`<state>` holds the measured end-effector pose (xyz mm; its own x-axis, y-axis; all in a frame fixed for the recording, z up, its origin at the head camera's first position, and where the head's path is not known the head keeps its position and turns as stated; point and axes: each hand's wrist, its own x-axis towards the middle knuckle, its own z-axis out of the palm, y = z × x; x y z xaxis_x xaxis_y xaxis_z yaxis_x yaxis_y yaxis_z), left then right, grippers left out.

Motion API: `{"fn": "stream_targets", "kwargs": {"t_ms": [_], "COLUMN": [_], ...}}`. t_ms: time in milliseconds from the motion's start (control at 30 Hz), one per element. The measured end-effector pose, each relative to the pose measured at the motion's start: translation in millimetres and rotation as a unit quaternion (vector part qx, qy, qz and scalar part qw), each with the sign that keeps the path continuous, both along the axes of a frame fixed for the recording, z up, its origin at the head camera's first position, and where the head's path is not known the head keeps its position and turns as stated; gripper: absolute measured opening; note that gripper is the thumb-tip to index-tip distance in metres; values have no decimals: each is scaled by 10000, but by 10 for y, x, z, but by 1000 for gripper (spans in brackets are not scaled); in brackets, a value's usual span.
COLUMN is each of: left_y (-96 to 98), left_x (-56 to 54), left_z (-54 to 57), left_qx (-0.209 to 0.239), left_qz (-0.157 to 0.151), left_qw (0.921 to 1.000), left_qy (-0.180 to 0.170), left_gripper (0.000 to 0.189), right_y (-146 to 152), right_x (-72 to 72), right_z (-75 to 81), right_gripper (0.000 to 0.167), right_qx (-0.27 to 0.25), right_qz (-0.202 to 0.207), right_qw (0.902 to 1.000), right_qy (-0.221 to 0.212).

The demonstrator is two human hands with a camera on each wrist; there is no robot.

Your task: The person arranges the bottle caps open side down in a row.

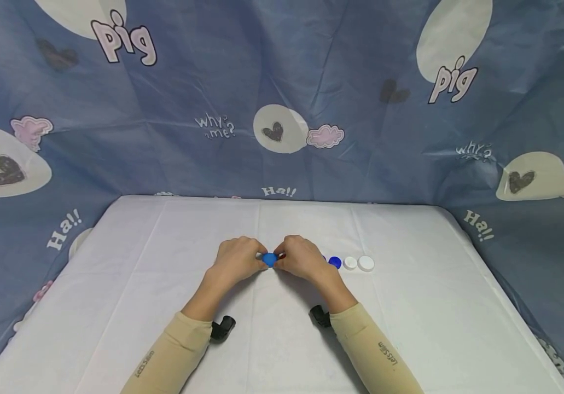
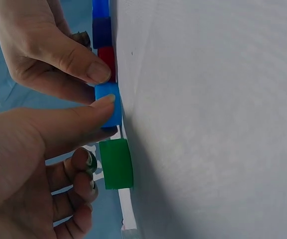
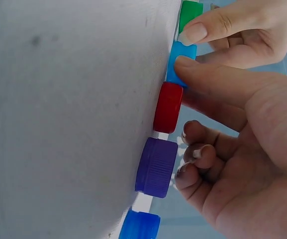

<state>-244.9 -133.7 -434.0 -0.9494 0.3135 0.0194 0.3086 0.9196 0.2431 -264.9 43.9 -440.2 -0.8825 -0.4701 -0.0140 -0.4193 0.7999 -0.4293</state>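
Observation:
A light blue bottle cap [image 1: 269, 260] lies on the white table between both hands. My left hand [image 1: 237, 258] pinches it from the left, thumb against its near side. From the right, my right hand [image 1: 301, 257] also pinches this cap between thumb and a finger; its other fingers are loosely curled in the right wrist view. A green cap [image 2: 117, 164] sits just left of the light blue one, hidden behind the left hand in the head view. To the right a red cap [image 3: 168, 108] comes first, followed by a ridged purple cap [image 3: 157, 168], under the right hand.
The row goes on rightward with a blue cap [image 1: 335, 262], a small white cap [image 1: 350, 263] and a larger white cap [image 1: 366, 263]. A white cloth covers the table [image 1: 434, 312]. Behind it hangs a blue printed curtain [image 1: 232, 71].

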Motion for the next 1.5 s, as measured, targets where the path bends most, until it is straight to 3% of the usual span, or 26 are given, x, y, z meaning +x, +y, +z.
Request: {"fn": "stream_targets", "kwargs": {"t_ms": [300, 500, 667, 867, 1267, 1500], "left_y": [-20, -47, -96, -193, -392, -394], "left_x": [0, -3, 2, 11, 69, 63], "left_z": [-29, -40, -8, 53, 127, 130], "left_qx": [-45, -138, -275, -287, -377, -352], "left_qz": [24, 120, 194, 309, 400, 311], "left_qw": [9999, 9998, 9993, 9986, 9978, 9984], "left_qy": [125, 56, -131, -330, -364, -306], "left_gripper": [23, 31, 42, 48, 51, 46], "right_y": [-6, -7, -48, -151, -327, -402], "right_x": [1, -25, -44, -44, -14, -1], "right_z": [14, 15, 38, 79, 112, 57], "right_gripper": [22, 31, 38, 42, 40, 37], "right_qx": [36, 50, -44, 13, 125, 177], "right_qz": [133, 58, -20, 164, 222, 270], "right_qw": [9999, 10000, 10000, 9998, 9995, 9994], "right_qy": [65, 28, -80, -115, -183, -154]}}
